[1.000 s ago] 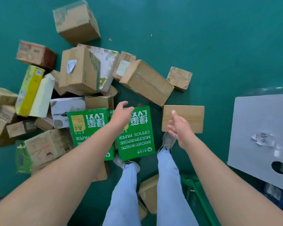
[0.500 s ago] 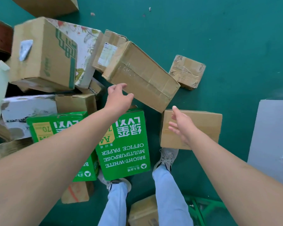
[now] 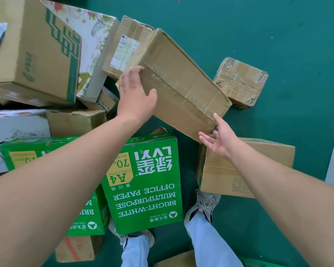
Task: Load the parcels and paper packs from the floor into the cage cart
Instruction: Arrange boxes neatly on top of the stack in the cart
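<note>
Left hand (image 3: 136,95) cups long taped parcel (image 3: 178,83); right hand (image 3: 219,140) spread wide, nr corner. Get rt under before lifting.

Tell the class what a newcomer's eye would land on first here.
The bright green paper pack at bottom centre, lettering upside down. Above it, the left hand rests on a long tilted brown parcel, while the open right hand reaches for its near corner.
</note>
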The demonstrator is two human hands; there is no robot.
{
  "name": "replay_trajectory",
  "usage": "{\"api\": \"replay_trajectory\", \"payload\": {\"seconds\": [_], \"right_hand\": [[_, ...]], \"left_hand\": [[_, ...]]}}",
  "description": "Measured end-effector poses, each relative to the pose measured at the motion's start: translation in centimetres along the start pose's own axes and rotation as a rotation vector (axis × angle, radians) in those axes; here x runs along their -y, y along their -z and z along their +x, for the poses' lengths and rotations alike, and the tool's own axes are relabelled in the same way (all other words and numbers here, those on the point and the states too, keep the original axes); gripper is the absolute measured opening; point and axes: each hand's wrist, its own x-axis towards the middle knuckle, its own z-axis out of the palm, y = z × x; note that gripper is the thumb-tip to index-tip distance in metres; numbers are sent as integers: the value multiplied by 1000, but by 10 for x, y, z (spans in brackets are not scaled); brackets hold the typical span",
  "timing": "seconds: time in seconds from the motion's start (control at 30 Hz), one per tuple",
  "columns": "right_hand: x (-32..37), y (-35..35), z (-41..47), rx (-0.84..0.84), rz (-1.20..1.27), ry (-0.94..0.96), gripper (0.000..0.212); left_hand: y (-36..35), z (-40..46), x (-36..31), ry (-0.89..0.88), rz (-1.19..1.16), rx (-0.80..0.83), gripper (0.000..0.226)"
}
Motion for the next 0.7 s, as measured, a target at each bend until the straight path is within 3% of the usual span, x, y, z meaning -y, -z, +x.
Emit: {"api": "replay_trajectory", "payload": {"seconds": [0.17, 0.37, 0.53, 0.7], "right_hand": [[-12, -18, -30, -1, -18, 60, 76], [-23, -44, -110, 11, -157, 191, 80], [-50, -77, -217, -28, -337, 305, 58], [-85, -112, -335, -64, -495, 372, 69]], "left_hand": [[30, -13, 9, 134, -153, -45, 59], [104, -53, 25, 308, -211, -95, 82], [186, -131, 45, 458, -312, -144, 84], [280, -226, 61, 555, -443, -222, 76]]}}
